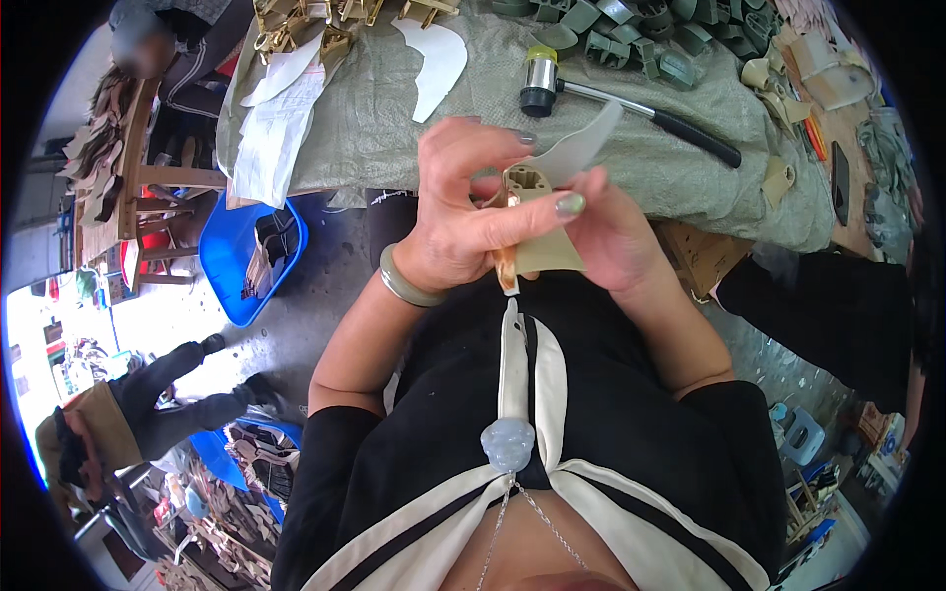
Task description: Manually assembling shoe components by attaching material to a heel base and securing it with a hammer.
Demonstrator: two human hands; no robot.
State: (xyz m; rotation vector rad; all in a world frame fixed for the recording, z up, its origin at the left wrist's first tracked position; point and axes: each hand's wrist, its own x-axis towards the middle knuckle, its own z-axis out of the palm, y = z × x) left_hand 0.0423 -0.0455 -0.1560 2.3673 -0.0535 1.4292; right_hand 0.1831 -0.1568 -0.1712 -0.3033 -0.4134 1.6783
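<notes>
In front of my chest, my left hand is closed around a shoe heel with a hollow, ribbed end facing up. A shiny gold part shows below my left thumb. A pale, thin sheet lies against the heel, and its curved whitish flap sticks up beyond my fingers. My right hand presses the sheet from the right side, fingers bent; some fingertips are hidden behind it. On the cloth ahead lies a mallet with a yellow and a black face and a black grip.
A grey-green woven cloth covers the table. Gold heels stand far left by a white curved cutout and paper. Green-grey heels are heaped far right. A blue bin stands left; another person is nearby.
</notes>
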